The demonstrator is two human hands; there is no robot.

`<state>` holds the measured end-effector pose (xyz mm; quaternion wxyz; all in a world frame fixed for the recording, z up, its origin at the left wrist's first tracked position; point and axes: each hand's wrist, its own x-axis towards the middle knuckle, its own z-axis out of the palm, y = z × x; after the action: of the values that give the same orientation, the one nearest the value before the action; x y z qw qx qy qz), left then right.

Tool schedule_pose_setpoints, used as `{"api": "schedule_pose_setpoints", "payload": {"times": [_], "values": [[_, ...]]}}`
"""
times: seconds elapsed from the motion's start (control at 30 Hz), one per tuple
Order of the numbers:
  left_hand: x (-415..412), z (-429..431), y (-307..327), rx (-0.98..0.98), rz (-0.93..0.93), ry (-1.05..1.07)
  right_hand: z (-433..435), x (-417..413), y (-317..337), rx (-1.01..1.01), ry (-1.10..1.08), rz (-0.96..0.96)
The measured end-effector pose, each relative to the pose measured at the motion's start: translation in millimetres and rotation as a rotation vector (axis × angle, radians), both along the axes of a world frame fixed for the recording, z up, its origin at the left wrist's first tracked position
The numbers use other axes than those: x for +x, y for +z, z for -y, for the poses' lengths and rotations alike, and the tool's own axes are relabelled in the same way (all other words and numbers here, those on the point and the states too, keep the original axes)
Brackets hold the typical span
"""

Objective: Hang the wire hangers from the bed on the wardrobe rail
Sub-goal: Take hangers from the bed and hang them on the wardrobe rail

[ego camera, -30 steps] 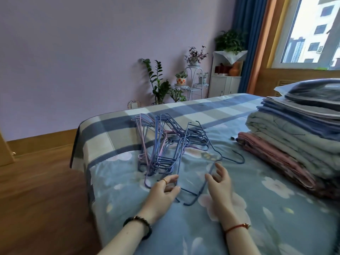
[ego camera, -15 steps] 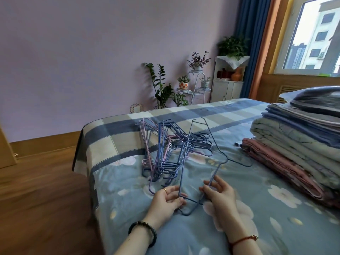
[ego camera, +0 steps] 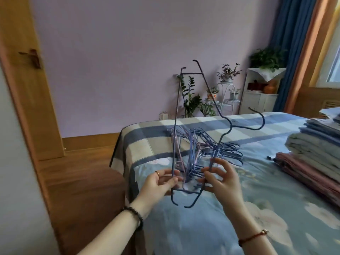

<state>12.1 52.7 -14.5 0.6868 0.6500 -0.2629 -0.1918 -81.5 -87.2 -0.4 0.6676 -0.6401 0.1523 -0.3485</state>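
Blue floral-quilted bed (ego camera: 276,190) fills the lower right of the frame, with a stack of folded bedding (ego camera: 316,153) at the right edge. At centre, a pile of blue and pink wire hangers (ego camera: 202,144) lies on it. In front, one dark blue wire hanger (ego camera: 191,73) is held upright, the left hand (ego camera: 161,181) pinching its long bar and the right hand (ego camera: 220,179) pinching its sloping arm.

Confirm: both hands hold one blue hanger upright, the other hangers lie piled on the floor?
Wrong on the floor: in the head view the other hangers lie piled on the bed. The left hand and right hand do hold one blue hanger upright.
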Motion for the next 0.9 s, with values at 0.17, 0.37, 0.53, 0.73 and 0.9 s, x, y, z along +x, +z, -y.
{"api": "schedule_pose_setpoints", "payload": {"times": [0.17,0.37,0.53,0.73,0.9], "values": [[15.0,-67.7,38.4,-0.017,0.106,0.124,-57.7,23.9,36.0,-0.088,0.177,0.047],[22.4,-163.7,80.9,-0.058,0.204,0.33,-137.1,53.2,65.5,-0.255,0.355,0.118],[14.3,-251.0,114.3,-0.044,0.259,0.527,-212.9,75.2,93.3,-0.353,0.537,0.21],[-4.6,-356.7,139.5,-0.126,0.228,0.785,-317.0,97.2,129.9,-0.366,0.834,0.274],[-31.7,-438.3,150.0,-0.18,0.196,0.978,-405.8,102.5,143.6,-0.514,1.073,0.218]]}}
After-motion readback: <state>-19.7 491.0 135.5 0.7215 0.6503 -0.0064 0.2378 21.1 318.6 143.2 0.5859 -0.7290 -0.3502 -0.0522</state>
